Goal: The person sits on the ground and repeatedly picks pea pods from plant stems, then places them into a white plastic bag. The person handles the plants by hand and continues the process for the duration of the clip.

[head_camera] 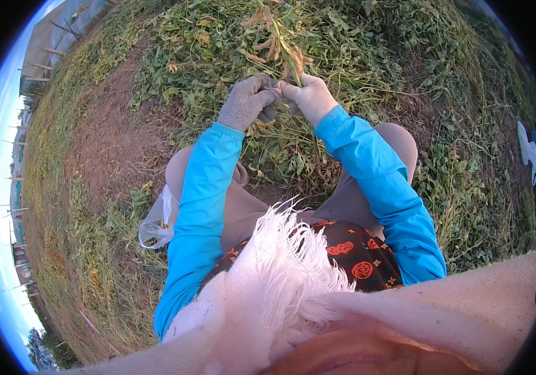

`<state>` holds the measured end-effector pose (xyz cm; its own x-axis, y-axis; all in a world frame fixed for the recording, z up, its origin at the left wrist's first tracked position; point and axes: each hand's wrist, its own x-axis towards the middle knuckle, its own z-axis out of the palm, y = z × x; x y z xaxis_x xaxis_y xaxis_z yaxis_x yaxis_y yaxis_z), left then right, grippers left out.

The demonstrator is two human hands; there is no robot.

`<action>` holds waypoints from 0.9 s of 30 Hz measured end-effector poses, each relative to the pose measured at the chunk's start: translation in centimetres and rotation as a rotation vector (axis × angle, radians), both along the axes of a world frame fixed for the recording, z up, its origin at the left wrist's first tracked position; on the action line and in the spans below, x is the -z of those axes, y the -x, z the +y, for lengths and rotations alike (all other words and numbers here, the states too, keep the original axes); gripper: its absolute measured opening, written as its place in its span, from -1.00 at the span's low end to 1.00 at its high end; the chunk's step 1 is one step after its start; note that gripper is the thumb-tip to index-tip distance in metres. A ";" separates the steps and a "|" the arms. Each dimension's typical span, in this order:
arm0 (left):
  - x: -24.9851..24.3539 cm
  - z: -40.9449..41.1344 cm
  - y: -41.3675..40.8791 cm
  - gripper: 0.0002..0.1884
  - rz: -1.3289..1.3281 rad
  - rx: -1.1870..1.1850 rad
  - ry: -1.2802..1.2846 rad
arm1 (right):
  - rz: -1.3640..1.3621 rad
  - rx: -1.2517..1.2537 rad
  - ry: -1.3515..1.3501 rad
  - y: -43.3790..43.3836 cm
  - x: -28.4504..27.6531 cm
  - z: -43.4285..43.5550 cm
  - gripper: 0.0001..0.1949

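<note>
A stem bearing several tan, fuzzy pods (275,47) stands up from my right hand (311,96), whose thumb and fingers are closed on its lower end. My left hand (250,101), in a grey knit glove, meets the right one at the fingertips. Its fingers are curled at the base of the stem; whether they pinch a pod or a piece of stem cannot be told. The right hand looks paler, and what it wears is not clear. Beneath both hands lie green and yellowing plants (291,140), with more pods partly hidden behind the fingers.
Leafy vines (371,47) spread ahead and to the right. Bare reddish soil (113,140) shows at the left. A clear plastic bag (155,229) lies beside my left knee. At the far right edge is a white object (529,152). A pale fringed scarf (272,272) hangs before my chest.
</note>
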<state>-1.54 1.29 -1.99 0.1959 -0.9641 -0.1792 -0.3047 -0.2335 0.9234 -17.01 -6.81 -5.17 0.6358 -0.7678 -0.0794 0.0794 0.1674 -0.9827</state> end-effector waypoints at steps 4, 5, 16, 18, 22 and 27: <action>1.4 0.2 -0.7 -0.80 -0.723 0.092 0.172 | 0.159 -0.057 0.066 0.6 -0.2 -0.9 -0.72; 2.4 0.3 -1.2 -0.79 -0.983 0.081 0.305 | 0.177 -0.098 -0.006 0.5 -0.1 -1.1 -0.73; -0.9 1.3 -6.2 -0.82 0.156 -0.313 0.206 | -0.814 -0.739 -0.791 2.3 0.5 -2.2 -0.70; -0.4 2.1 -5.2 -0.83 0.572 -0.199 0.228 | -0.939 -0.888 -0.739 2.0 0.0 -2.2 -0.65; -0.7 2.6 -1.0 -0.79 0.615 -0.079 0.164 | -0.899 -0.897 -0.696 1.8 -0.6 -1.3 -0.59; 0.0 1.9 0.6 -0.76 0.665 -0.007 0.212 | -0.652 -0.731 -0.663 1.9 -0.8 -0.9 -0.57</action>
<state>-2.17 3.15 -1.97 0.1162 -0.9906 -0.0717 0.3421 -0.0279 0.9393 -18.87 -7.67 -4.38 0.9748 -0.1359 0.1771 0.2076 0.8430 -0.4962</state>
